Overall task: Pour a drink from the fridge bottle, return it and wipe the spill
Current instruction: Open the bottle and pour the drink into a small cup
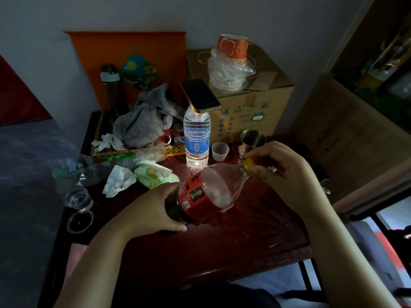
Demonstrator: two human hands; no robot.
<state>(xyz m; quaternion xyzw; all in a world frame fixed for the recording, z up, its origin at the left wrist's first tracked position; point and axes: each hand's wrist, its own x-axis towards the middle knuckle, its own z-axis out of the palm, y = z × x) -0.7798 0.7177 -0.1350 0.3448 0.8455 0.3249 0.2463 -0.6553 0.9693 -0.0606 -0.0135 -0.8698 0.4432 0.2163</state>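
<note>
A clear bottle with a red label [205, 192] lies tilted almost flat above the dark red table [222, 247], dark liquid pooled at its base end. My left hand [153, 210] grips its lower part. My right hand [280, 172] pinches the yellow cap [248, 164] on the bottle's neck. Just behind the cap stand a steel cup [253, 138] and a small translucent plastic cup [220, 151]. A crumpled white tissue [119, 182] and a green tissue pack [155, 174] lie at the left.
A water bottle [196, 136] with a phone [200, 95] balanced on its top stands mid-table. Behind are a cardboard box [251, 107] with stacked paper cups [231, 63], a grey cloth [144, 123] and an orange bag [129, 58]. Empty bottles [77, 198] lie at the left edge.
</note>
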